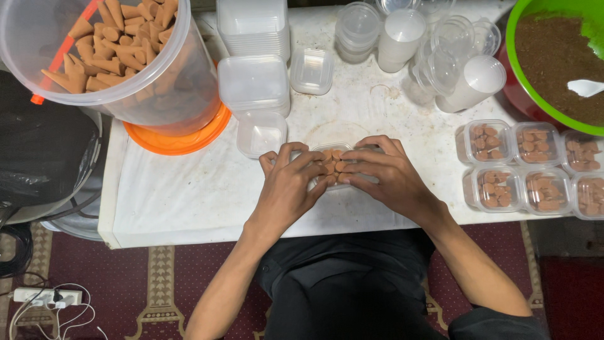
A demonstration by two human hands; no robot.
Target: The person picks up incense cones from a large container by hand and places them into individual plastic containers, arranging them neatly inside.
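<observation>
2 hands (336,176) around small clear box (332,151), brown cones (333,165) inside

both hands (343,173), small box (333,165), likely cones

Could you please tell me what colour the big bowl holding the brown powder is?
Bright green bowl, seen in the head view.

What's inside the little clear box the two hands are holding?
Small brown cone pieces sit packed in the little clear box. The left hand and right hand cover its sides, so the number of pieces stays hidden.
</observation>
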